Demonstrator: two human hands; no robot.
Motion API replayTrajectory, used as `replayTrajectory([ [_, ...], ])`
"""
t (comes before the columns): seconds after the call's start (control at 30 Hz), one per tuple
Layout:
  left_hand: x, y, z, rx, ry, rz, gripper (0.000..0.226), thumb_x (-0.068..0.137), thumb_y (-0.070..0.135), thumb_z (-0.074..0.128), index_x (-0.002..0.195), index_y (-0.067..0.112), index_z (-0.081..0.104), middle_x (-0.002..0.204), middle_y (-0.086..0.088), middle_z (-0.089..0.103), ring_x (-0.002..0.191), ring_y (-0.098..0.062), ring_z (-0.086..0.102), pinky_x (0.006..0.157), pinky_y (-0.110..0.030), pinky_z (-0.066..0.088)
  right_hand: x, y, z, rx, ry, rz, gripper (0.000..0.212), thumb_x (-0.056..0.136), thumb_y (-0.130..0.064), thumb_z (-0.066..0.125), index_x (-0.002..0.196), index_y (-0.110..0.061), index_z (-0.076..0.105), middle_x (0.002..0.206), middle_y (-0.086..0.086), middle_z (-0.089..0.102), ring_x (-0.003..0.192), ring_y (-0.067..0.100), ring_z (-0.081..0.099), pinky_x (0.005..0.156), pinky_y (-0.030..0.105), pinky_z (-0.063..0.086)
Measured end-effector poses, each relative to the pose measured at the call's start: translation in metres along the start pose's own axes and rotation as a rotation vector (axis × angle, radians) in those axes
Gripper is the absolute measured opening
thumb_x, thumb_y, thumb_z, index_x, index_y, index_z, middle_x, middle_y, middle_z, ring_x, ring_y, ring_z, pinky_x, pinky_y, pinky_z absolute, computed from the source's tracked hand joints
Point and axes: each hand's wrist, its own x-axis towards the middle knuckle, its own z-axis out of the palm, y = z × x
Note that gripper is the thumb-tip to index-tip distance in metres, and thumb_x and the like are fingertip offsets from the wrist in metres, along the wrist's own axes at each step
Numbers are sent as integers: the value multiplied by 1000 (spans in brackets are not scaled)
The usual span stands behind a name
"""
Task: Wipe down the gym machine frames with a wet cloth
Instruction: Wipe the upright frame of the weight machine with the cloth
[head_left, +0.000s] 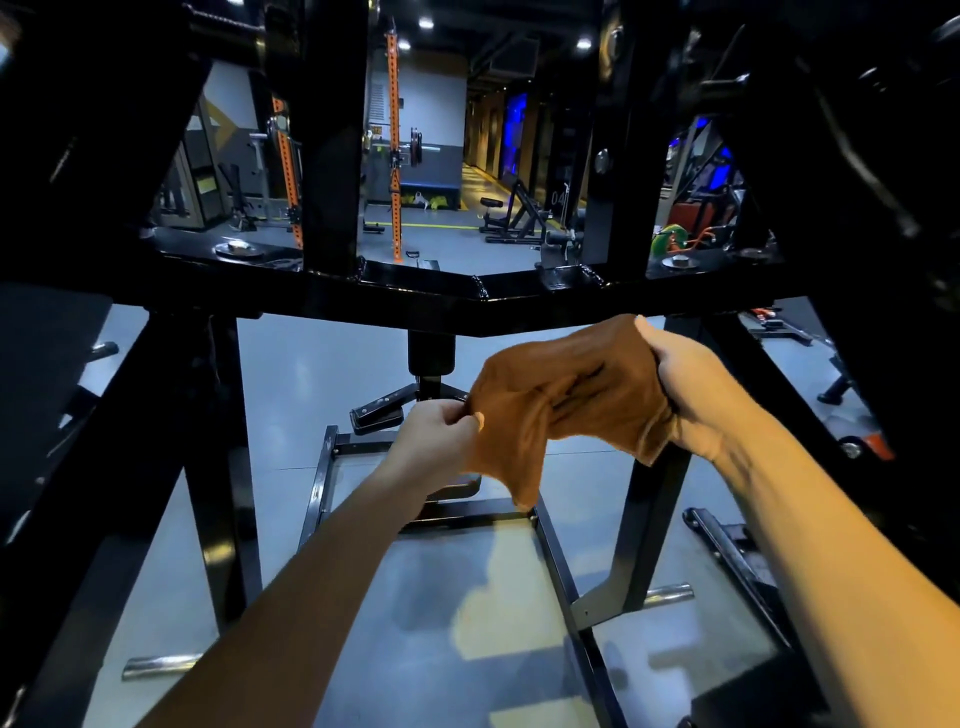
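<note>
Two hands, left hand (439, 431) and right hand (685, 376), grip one brown cloth (566, 400).

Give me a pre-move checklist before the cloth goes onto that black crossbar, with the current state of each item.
1. Cloth held securely: ok. The left hand pinches one edge of the brown cloth and the right hand grips the other.
2. Cloth on the frame: not ok. It hangs in the air just below the black crossbar, not touching it.
3. Cloth folded into a wiping pad: not ok. It is stretched and bunched between the hands.
4. Cloth wet: cannot tell.
5. Crossbar reachable: ok. Nothing lies between the cloth and the bar.
6. Crossbar dirt: cannot tell, since the paint is dark and glossy.
</note>
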Motion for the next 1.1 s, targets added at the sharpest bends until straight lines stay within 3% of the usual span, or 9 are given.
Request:
replayTrajectory([
  [0.07, 4, 6, -2, -30, -50, 40, 12, 99, 17, 57, 101, 22, 68, 108, -11, 71, 97, -20, 66, 81, -30, 55, -3, -12, 2, 8, -81, 14, 51, 107, -37, 53, 130, 7, 63, 130, 30, 65, 119, 40, 65, 103, 52, 55],
  [0.17, 8, 15, 3, -176, -313, 53, 39, 93, 34, 72, 130, 26, 63, 119, 0, 75, 112, -18, 71, 98, -33, 56, -11, -28, 10, -34, -188, 33, 40, 106, -32, 55, 115, 5, 68, 108, 23, 74, 93, 30, 74, 83, 40, 64],
  [0.33, 17, 36, 31, -365, -396, 40, 16, 99, 32, 67, 115, 28, 68, 108, 8, 78, 104, -14, 74, 110, -49, 48, -13, -54, 4, -55, -203, 134, 37, 100, -31, 64, 116, 1, 74, 111, 17, 74, 96, 25, 70, 100, 39, 56],
  [0.43, 24, 51, 42, -572, -424, 25, 43, 88, 35, 75, 127, 20, 63, 120, -3, 75, 113, -24, 71, 100, -49, 54, -12, -45, -11, 217, -190, 153, 59, 108, -43, 46, 76, -7, 80, 76, 7, 72, 67, 18, 70, 66, 28, 62],
  [0.47, 25, 55, 44, -612, -403, 21, 42, 88, 35, 75, 125, 18, 64, 117, -5, 75, 109, -24, 73, 94, -47, 57, -12, -29, -17, 290, -176, 189, 69, 108, -50, 38, 77, -7, 80, 77, 10, 73, 68, 21, 72, 65, 30, 63],
  [0.57, 28, 65, 44, -592, -334, -27, 23, 103, 28, 59, 115, 10, 66, 105, -11, 75, 90, -24, 75, 81, -43, 59, -16, 30, -27, 542, -88, 410, 77, 99, -69, 39, 133, -6, 68, 128, 20, 69, 116, 37, 69, 95, 51, 58],
  [0.67, 30, 63, 41, -478, -229, -92, 27, 105, 25, 58, 122, 5, 64, 105, -13, 74, 89, -25, 74, 76, -38, 59, -29, 59, -29, 735, -183, 486, 99, 90, -82, 42, 139, 2, 61, 142, 25, 59, 132, 42, 58, 107, 53, 47],
  [0.9, 27, 56, 29, -451, -167, -139, 31, 104, 26, 60, 130, 11, 61, 116, -17, 70, 105, -35, 71, 95, -51, 57, -44, 68, -14, 668, -164, 574, 72, 88, -48, 77, 141, -5, 56, 123, 19, 71, 105, 38, 73, 95, 51, 58],
  [1.1, 19, 56, 2, -479, -230, -65, 19, 109, 19, 51, 124, 16, 61, 104, -9, 68, 97, -25, 68, 77, -36, 56, -36, 70, -9, 520, -204, 614, 43, 96, -31, 69, 123, 2, 62, 105, 15, 73, 89, 31, 74, 91, 45, 59],
])
